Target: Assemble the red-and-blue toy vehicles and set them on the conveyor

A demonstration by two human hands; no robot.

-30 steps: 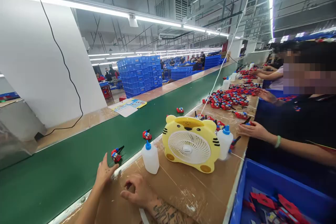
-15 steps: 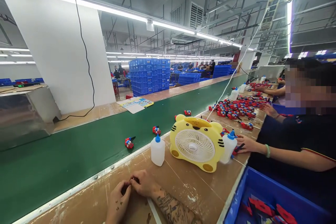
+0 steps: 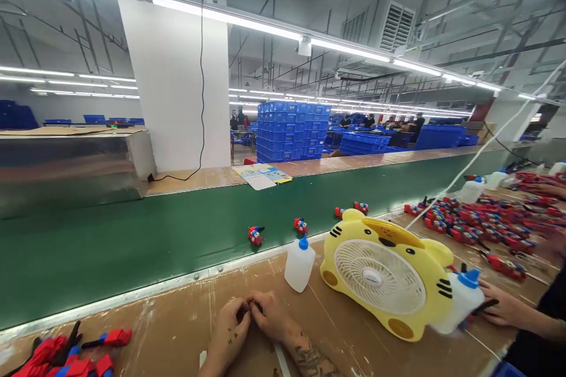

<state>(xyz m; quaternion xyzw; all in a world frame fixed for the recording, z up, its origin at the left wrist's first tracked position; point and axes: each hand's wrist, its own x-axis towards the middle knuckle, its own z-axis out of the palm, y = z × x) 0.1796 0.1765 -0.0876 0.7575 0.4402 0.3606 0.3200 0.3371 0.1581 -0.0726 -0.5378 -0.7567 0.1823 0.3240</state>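
Note:
My left hand [image 3: 230,330] and my right hand [image 3: 269,313] meet fingertip to fingertip low over the brown tabletop [image 3: 177,330]. Fingers on both are curled into a pinch, and whatever they may hold is hidden. Just beyond them stands an upright white squeeze bottle [image 3: 299,268] with a blue cap. To its right is a yellow fan [image 3: 374,274] shaped like a tiger's face. A pile of red and blue toy pieces [image 3: 66,356] with black parts lies at the lower left, apart from my hands.
Behind the table runs a green conveyor belt [image 3: 177,235] carrying several red and blue toys [image 3: 255,235]. A co-worker's hand [image 3: 502,306] is at the right beside another white bottle [image 3: 460,300]. A large heap of toys [image 3: 469,221] lies beyond. Blue crates [image 3: 292,132] are stacked behind.
The view has swung left, so the scene sits further right and the toy pile at lower left has appeared. My hands stay together in the same pinch.

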